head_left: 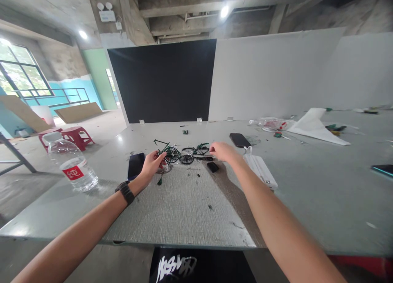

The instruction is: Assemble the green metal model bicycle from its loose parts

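In the head view, my left hand [152,163] is closed on a small green model bicycle [168,150], thumb and fingers at its left side. My right hand [225,152] has its fingers pinched together just right of a second dark green bicycle frame [201,149]. Whatever sits in that pinch is too small to make out. Between the hands lies a small black spoked wheel [186,159]. A thin black strip-like part [204,158] lies below the right fingertips, with a small black block [212,167] in front of it. A tiny green piece [159,181] rests nearer to me.
A water bottle [73,164] stands at the left. Phones [136,166] [240,140] lie on both sides, and a white power bank [260,170] sits by my right forearm. A white wing-shaped piece [316,125] lies far right. A black panel [166,82] stands behind the table [184,217].
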Demonstrator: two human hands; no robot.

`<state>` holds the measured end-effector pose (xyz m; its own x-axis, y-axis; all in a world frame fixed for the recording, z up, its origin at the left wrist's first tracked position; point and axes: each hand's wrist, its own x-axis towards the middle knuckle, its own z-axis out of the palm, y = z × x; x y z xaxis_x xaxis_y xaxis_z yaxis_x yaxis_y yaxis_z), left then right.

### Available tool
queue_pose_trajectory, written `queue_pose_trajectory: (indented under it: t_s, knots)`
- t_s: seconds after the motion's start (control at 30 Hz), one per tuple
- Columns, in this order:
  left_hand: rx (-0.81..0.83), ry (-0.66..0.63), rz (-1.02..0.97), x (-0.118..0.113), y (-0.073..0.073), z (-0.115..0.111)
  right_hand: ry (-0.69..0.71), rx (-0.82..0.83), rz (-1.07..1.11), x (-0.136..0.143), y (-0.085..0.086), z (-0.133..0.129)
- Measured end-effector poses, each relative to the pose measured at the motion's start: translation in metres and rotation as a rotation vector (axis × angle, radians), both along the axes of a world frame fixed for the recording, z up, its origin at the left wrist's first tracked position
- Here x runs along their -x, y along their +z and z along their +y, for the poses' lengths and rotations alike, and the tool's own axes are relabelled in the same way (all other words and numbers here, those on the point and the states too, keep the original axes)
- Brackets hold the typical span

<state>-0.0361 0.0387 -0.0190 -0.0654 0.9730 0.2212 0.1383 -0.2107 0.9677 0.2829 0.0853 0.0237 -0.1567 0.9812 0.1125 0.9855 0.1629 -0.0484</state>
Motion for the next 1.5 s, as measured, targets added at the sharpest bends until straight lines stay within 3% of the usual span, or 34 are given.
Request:
queue_pose_trajectory:
  t_s: [0.2,0.63,0.9,1.13,1.37,1.5]
  knots:
    - [-0.018,-0.001,0.008,0.001,-0.001,0.002,-0.010,-0.067,-0.008,0.001,-0.006,0.001]
    - [-0.023,0.002,0.009,0.001,-0.001,0.000,-0.026,-0.040,-0.002,0.000,-0.011,0.005]
    - [-0.047,0.003,-0.021,0.002,-0.002,0.002,-0.012,-0.074,0.009,0.005,-0.001,-0.002]
    - [-0.064,0.071,-0.062,0.001,0.000,0.002,0.129,-0.138,0.037,0.035,0.008,-0.014]
    - [-0.100,0.192,-0.128,0.005,-0.001,0.007,0.348,-0.107,0.022,0.081,-0.006,-0.026]
    - [-0.098,0.204,-0.130,0.006,-0.003,0.009,0.395,-0.085,-0.013,0.093,-0.012,-0.031]
